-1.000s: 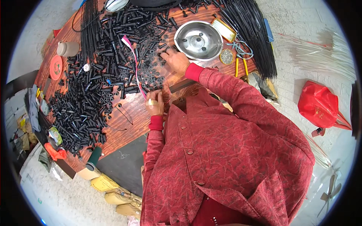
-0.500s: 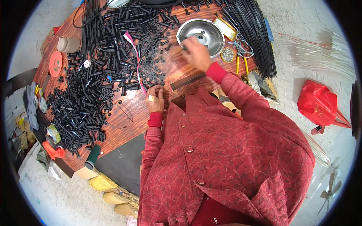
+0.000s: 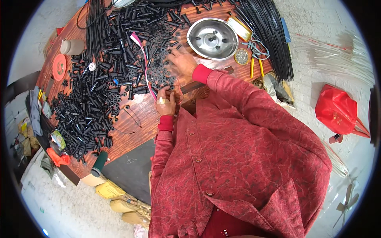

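Observation:
My left hand (image 3: 165, 104), with a tan bandage on its back, rests at the table's near edge by the small black rings (image 3: 158, 79). Its fingers are curled together, and whatever lies at their tips is too small and dark to make out. Over the right side of those rings reaches my right hand (image 3: 182, 63), fingers bent and apart, with nothing visible in them. Beyond it stands a steel bowl (image 3: 194, 45) holding several small black pieces. A narrow pink-and-white strip (image 3: 145, 65) lies across the parts beside my left hand.
Black tubular parts (image 3: 81, 119) are heaped over the table's left side. Bundles of black rods (image 3: 270, 43) lie at the far right, near yellow-handled pliers (image 3: 256, 68) and a round tin (image 3: 241, 56). A beige jar (image 3: 72, 47) and red dish (image 3: 59, 67) stand far left.
My right hand has moved from over the steel bowl leftward to the black rings. The pieces inside the bowl now show fully. My left hand stays near the edge, its fingers slightly shifted.

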